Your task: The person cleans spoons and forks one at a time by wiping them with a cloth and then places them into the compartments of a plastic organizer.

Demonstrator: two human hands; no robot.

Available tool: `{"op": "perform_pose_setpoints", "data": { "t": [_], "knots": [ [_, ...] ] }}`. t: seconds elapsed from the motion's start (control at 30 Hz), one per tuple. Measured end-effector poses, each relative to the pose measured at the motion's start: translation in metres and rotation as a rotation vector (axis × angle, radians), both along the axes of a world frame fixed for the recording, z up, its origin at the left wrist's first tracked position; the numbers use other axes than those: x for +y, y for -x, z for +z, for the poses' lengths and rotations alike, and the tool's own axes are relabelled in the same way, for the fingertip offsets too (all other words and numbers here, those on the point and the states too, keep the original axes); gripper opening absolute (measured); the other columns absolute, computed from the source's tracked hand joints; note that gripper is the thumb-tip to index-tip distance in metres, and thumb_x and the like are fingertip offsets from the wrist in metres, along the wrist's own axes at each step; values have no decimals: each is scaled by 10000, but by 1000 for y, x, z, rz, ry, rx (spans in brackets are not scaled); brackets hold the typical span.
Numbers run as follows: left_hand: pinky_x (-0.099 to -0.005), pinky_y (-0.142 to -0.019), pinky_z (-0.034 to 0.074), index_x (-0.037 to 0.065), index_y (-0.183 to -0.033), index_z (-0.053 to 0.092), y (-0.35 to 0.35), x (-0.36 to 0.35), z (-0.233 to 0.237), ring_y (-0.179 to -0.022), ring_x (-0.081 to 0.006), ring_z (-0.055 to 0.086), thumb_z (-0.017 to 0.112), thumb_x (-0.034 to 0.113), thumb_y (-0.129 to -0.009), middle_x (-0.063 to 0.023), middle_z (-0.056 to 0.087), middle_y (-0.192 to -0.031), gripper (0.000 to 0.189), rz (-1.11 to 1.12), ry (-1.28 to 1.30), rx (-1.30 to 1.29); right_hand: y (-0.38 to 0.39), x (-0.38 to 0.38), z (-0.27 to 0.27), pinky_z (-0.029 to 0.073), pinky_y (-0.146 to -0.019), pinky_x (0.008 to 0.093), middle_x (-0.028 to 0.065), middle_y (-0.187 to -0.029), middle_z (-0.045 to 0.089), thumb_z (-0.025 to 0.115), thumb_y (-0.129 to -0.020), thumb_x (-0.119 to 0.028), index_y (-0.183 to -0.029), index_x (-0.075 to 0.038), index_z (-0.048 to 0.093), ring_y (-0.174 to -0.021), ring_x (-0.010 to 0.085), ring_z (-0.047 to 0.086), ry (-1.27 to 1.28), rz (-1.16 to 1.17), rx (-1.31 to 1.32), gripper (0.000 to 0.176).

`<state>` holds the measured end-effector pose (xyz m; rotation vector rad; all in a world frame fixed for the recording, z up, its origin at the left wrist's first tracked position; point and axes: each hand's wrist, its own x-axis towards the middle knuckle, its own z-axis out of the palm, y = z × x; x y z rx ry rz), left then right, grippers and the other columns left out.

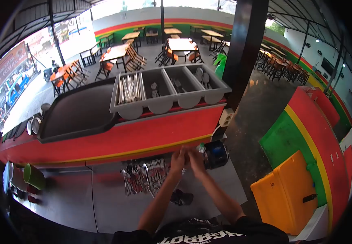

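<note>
My left hand (178,157) and my right hand (194,157) meet over the grey counter, close to the red ledge. The fingers of both look closed; whatever lies between them is hidden. A small shiny edge shows just below my left hand, too small to name. Left of the hands, loose forks and spoons (143,177) lie spread on the counter. Close by on the right are a clear bottle top (201,148) and a dark blue-black container (216,154). A crumpled black item (181,198) rests below, between my forearms.
On the red ledge stands a grey cutlery tray (169,103); its left compartment holds bundled wrapped cutlery (130,88), the others a few utensils. Beside it is a large black tray (80,107). A green cup (33,176) sits left, an orange box (285,191) right. A black pillar (245,44) rises behind.
</note>
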<state>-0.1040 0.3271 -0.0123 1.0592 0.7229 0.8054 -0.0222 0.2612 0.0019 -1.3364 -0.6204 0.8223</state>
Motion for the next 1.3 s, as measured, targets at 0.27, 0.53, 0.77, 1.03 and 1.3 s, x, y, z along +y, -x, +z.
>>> {"op": "perform_pose_setpoints", "data": {
  "t": [0.27,0.53,0.77,1.03,1.3],
  "knots": [
    [-391,-616,507,25,-953,593,125,-151,-216,-682,-276,669,611,333,-925,-134,688,-813,310,118,-181,649,62,-137,-200,416,-1023,402,145,-1290,554,737,-784,-197,-1256,-87,576,-1257,328,499,0,501,-900,511],
    [-439,-646,518,58,-983,604,149,-138,-163,-719,-331,675,658,306,-881,-131,685,-785,273,225,-254,797,57,-135,-194,386,-1010,441,78,-1291,532,760,-732,-246,-1249,-147,570,-1241,299,486,24,523,-1108,560],
    [-423,-639,519,71,-867,668,122,-91,-179,-716,-320,668,683,362,-841,-110,679,-761,293,165,-328,975,58,-128,-191,409,-961,420,53,-1227,543,750,-722,-230,-1200,-156,575,-1170,273,524,1,458,-1170,514],
    [-448,-653,506,49,-887,621,102,-89,-185,-717,-340,654,679,272,-821,-126,669,-762,239,199,-405,1043,55,-129,-197,418,-935,424,58,-1194,558,752,-710,-231,-1157,-158,586,-1129,278,537,3,443,-1167,482],
    [-485,-674,494,12,-970,515,104,-95,-196,-778,-389,636,631,185,-814,-196,632,-874,260,225,-483,987,57,-131,-192,417,-934,432,63,-1200,559,754,-705,-226,-1147,-147,584,-1128,284,537,-9,436,-1157,480]
  ]
}}
